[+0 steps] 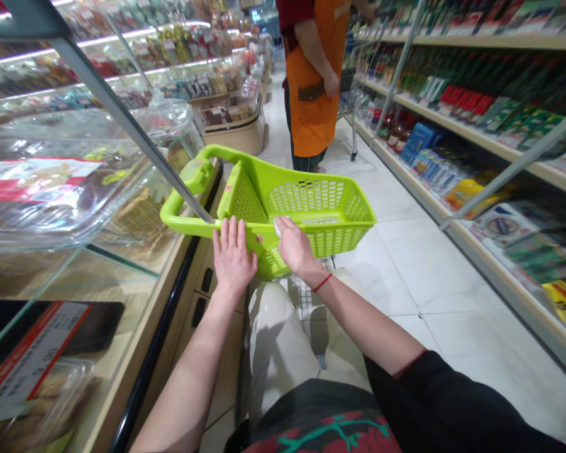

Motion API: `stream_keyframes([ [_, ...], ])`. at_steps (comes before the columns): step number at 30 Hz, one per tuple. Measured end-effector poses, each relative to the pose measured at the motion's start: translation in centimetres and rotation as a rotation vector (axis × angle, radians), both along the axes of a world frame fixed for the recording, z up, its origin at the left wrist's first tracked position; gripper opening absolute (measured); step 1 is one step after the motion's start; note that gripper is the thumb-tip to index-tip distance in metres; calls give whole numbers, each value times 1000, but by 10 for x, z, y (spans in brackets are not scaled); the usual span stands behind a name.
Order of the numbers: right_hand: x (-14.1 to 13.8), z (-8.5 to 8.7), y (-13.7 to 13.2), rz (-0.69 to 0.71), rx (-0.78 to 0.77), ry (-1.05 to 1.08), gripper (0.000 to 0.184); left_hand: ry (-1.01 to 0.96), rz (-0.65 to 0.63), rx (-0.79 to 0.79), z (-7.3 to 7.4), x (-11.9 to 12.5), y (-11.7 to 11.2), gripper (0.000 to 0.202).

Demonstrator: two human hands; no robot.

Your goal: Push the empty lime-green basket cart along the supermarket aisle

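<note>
A lime-green plastic shopping cart basket point(339, 240) stands sideways in front of me, its perforated walls around a bare inside. Toward its left end rises a solid green panel with a grid point(233, 195), next to the looped handle point(170, 214). My left hand point(233, 258) lies on the near side, fingers straight and slightly apart over the rim. At the same rim, farther right, my right hand point(295, 246) is closed around a small white cloth or tissue point(278, 225); most of it is hidden by the fingers.
At left is a glass-edged display counter point(158, 296) with plastic-wrapped food trays point(42, 182). A person in an orange apron point(318, 94) stands beyond the basket, beside a metal shopping cart point(353, 82). Stocked shelves point(476, 132) line the right of the tiled aisle point(405, 270).
</note>
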State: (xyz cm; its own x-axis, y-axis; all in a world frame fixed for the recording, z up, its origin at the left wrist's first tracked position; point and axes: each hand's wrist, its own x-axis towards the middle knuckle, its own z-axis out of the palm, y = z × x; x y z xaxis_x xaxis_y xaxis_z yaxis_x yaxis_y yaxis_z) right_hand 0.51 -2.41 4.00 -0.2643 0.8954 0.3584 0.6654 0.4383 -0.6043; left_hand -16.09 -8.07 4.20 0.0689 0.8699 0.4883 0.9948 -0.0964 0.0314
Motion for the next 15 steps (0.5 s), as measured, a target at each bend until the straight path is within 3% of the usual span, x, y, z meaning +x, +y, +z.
stream_keyframes([
  [4,-42,23,-3,119,-1,33,60,-9,-5,20,-2,-1,2,82],
  [8,-64,31,-4,167,8,81,56,-25,-16,40,-5,-4,4,78],
  [11,-57,27,-6,194,31,59,59,-40,-24,50,-6,-4,5,80],
  [15,-26,11,-6,170,60,30,64,-37,-22,47,-6,-1,3,85],
])
